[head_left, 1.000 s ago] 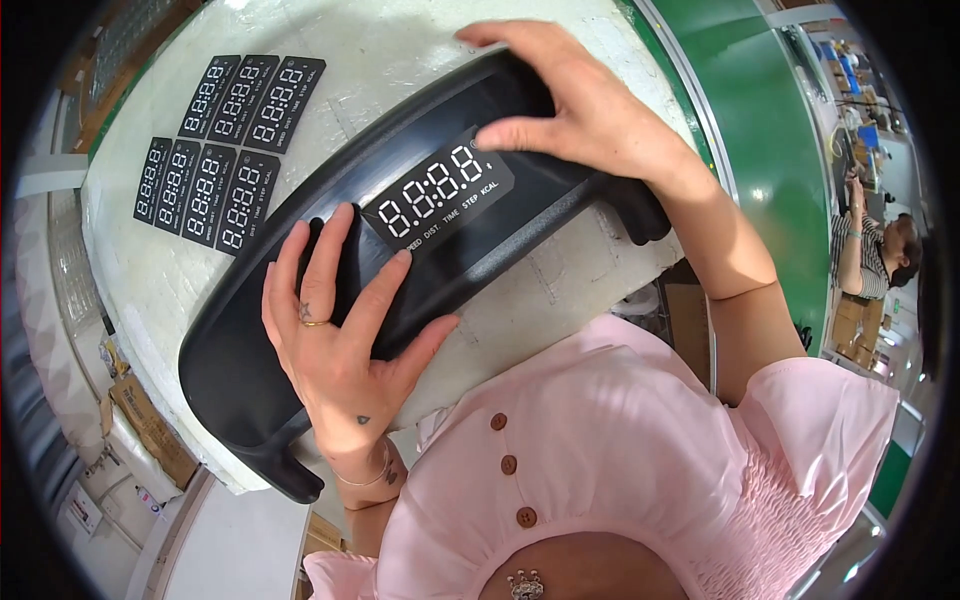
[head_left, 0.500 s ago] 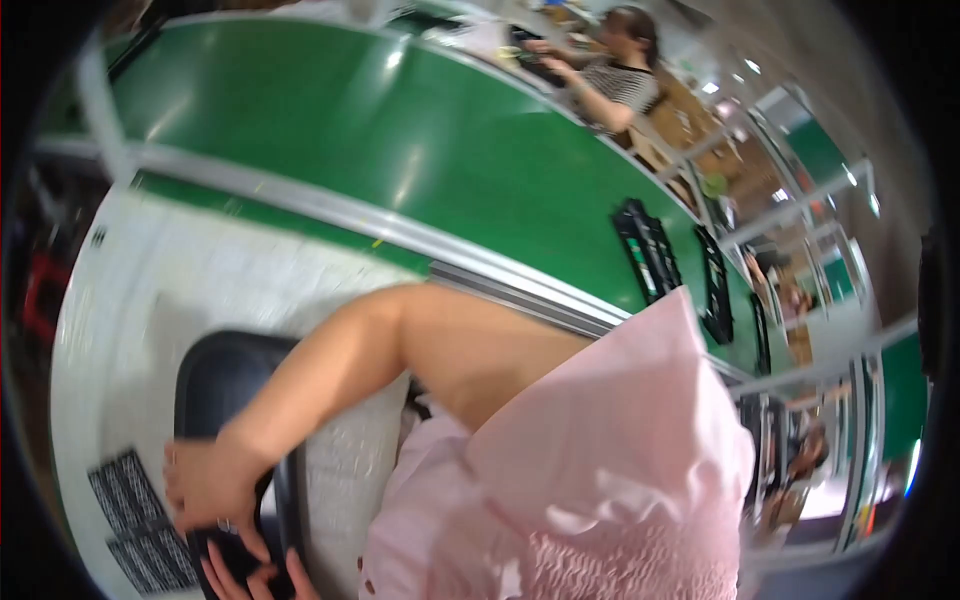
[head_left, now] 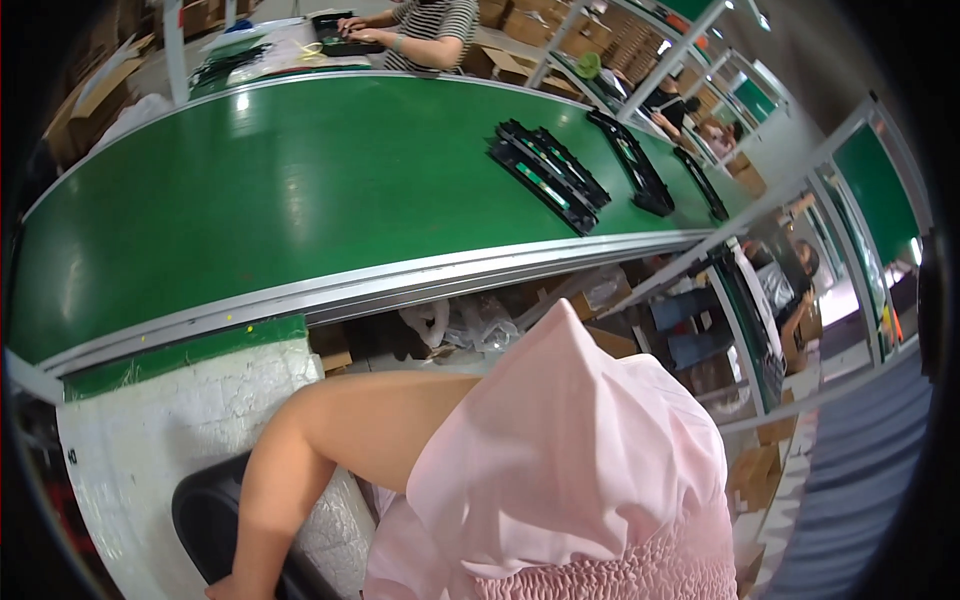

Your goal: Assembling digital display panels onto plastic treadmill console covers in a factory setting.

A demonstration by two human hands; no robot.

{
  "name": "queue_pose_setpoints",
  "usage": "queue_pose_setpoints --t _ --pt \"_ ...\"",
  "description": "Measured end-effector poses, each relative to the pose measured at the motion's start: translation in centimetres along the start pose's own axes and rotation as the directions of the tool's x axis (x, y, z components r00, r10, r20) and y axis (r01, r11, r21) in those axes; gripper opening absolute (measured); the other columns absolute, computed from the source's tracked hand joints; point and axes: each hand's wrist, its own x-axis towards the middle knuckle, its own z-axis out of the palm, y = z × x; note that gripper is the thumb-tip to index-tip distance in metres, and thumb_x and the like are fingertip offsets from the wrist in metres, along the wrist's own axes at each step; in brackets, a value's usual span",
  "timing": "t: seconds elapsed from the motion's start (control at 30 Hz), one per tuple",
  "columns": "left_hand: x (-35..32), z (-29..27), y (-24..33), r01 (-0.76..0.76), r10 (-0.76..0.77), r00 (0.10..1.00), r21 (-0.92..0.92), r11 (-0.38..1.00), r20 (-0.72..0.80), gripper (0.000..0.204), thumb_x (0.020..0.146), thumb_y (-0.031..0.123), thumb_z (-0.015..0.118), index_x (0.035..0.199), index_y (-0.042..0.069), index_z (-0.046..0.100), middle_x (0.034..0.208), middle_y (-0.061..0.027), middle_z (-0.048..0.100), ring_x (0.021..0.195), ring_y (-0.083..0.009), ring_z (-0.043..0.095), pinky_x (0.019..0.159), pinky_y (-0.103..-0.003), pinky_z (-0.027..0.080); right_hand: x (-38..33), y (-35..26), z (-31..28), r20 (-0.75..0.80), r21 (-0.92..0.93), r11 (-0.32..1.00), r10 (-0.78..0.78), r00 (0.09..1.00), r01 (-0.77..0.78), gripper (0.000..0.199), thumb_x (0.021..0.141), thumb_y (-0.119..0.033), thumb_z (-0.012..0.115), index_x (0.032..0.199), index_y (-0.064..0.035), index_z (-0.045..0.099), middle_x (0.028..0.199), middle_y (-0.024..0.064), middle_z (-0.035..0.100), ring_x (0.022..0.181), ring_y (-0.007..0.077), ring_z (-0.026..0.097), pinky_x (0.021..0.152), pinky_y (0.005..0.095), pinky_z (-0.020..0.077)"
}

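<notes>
My right arm (head_left: 290,480) reaches from a pink sleeve (head_left: 560,430) down to the lower left. Only the wrist end of my right hand (head_left: 228,590) shows at the lower edge; its fingers are cut off, so whether it holds anything is hidden. Beneath the forearm lies a dark grey tray (head_left: 200,500) with rounded corners, partly covered by the arm. It rests on a white, film-wrapped work surface (head_left: 130,450). My left hand is out of the picture.
A green conveyor belt (head_left: 300,190) runs across, edged by a metal rail (head_left: 400,275). Long black plastic parts (head_left: 545,180) lie on its right side. Across it, a person in a striped top (head_left: 435,25) handles a black part. Metal-framed racks (head_left: 690,60) stand to the right.
The view has swung right and up. Both hands, seen at the tray with fingers close together half a second ago, have dropped mostly out of the picture, and the black printed sheets are gone from view.
</notes>
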Motion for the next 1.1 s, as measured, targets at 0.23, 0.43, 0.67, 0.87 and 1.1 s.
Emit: queue_pose_setpoints --t 0.23,0.43,0.67,0.87,1.1 --pt "-1.3 -0.1 -1.6 -0.025 0.025 1.0 -0.032 0.999 0.0 0.045 0.078 0.042 0.077 0.109 0.011 0.066 0.122 -0.0159 0.06 0.111 -0.0378 0.053 0.099 -0.053 0.04 2.4 0.9 2.7 -0.046 0.004 1.0 -0.019 0.999 0.019 0.06 0.088 -0.061 0.055 0.129 -0.0168 0.058 0.118 0.0115 0.064 0.114 0.0322 0.056 0.097 0.0475 0.0395" --pt "-1.7 -0.4 -1.0 -0.039 0.038 0.999 -0.083 0.996 -0.009 0.039 0.08 0.039 0.075 0.104 0.009 0.068 0.115 -0.0156 0.064 0.105 -0.037 0.057 0.095 -0.051 0.043 3.8 0.9 3.8 -0.067 -0.079 0.997 0.02 0.998 -0.025 0.051 0.096 -0.052 0.047 0.128 -0.0138 0.059 0.114 0.0118 0.066 0.11 0.0315 0.059 0.094 0.0472 0.0416" --pt "7.8 -1.0 14.1 -0.087 0.085 0.996 -0.165 0.982 -0.019 0.033 0.082 0.037 0.073 0.098 0.008 0.07 0.108 -0.0152 0.067 0.097 -0.0361 0.061 0.09 -0.05 0.046 2.7 1.0 3.3 -0.072 -0.106 0.992 0.056 0.996 -0.063 0.053 0.097 -0.056 0.043 0.131 -0.0178 0.057 0.119 0.013 0.064 0.111 0.0306 0.059 0.095 0.0495 0.0423" --pt "-4.9 -1.2 1.0 0.167 -0.169 0.965 -0.025 0.986 -0.201 0.03 0.084 0.035 0.072 0.093 0.006 0.072 0.101 -0.0148 0.071 0.09 -0.0353 0.064 0.086 -0.048 0.049 4.7 0.5 1.4 0.104 -0.103 0.989 -0.099 0.99 0.11 0.064 0.099 -0.06 0.033 0.136 -0.0116 0.053 0.122 0.0165 0.062 0.109 0.0343 0.06 0.095 0.0515 0.0441" --pt "-15.9 5.4 6.6 0.813 -0.725 0.54 0.043 0.58 -0.427 0.031 0.084 0.035 0.071 0.095 0.006 0.072 0.104 -0.0153 0.07 0.092 -0.0352 0.064 0.087 -0.048 0.049 7.7 5.7 2.8 0.305 0.153 0.984 -0.131 0.943 0.087 0.07 0.081 -0.069 0.055 0.095 -0.003 0.073 0.096 0.022 0.069 0.096 0.0386 0.065 0.083 0.045 0.0506"
